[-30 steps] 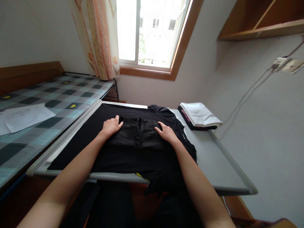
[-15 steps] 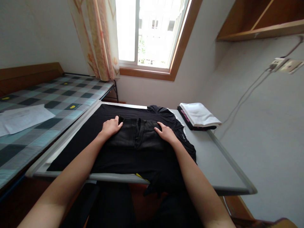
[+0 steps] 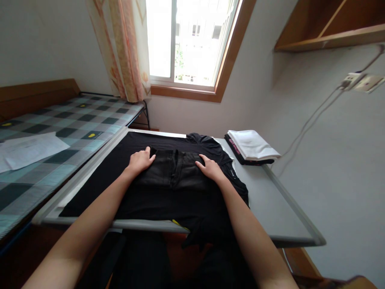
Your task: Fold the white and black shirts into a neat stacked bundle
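A folded black garment (image 3: 162, 170) with a smooth, leathery sheen lies across the middle of a black T-shirt (image 3: 110, 172). It has a seam or gap down its centre. My left hand (image 3: 140, 161) grips its left end, thumb toward the middle. At the opposite end, my right hand (image 3: 212, 168) holds the right side, with its fingertips on the upper edge. Part of each hand's grip is hidden behind the hand itself. The T-shirt is spread out flat with its neck to the right, and part of it hangs over the near edge.
The grey-white table (image 3: 279, 208) carries a folded stack with a white cloth (image 3: 252, 144) on top at the back right. A checkered bed (image 3: 54, 120) with paper sheets (image 3: 33, 148) stands at left. Cables (image 3: 313, 116) run down the right wall.
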A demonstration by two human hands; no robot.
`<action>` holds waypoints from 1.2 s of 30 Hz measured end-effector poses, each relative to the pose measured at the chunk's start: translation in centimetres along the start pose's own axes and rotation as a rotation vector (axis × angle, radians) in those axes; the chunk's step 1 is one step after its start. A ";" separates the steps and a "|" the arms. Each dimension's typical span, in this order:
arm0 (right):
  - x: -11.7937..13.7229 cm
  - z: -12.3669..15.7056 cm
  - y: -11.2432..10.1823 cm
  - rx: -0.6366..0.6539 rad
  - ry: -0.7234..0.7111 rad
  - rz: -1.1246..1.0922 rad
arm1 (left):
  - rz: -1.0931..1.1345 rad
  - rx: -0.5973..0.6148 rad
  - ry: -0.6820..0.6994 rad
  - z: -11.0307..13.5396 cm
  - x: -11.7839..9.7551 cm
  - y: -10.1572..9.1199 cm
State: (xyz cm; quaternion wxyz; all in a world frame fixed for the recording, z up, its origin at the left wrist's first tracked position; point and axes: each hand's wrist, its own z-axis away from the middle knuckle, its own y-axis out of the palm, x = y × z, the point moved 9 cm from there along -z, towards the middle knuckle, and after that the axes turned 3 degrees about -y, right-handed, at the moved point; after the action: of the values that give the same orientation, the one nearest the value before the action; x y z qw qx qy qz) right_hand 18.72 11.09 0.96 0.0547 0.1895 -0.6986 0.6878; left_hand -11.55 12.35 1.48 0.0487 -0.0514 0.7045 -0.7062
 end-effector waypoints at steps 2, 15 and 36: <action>0.0 0.0 0.0 0.001 0.001 -0.001 | 0.001 0.001 0.000 0.0 0.0 0.0; 0.0 0.0 0.0 0.014 0.010 0.006 | 0.002 0.000 0.003 0.1 -0.1 -0.2; 0.1 0.1 -0.2 0.014 0.003 0.000 | 0.007 0.006 0.001 0.2 -0.1 -0.2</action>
State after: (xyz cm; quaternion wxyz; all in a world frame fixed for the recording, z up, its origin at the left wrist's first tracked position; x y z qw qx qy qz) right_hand 18.70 10.94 1.13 0.0547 0.1889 -0.6938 0.6928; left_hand -11.39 12.20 1.66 0.0512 -0.0483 0.7027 -0.7080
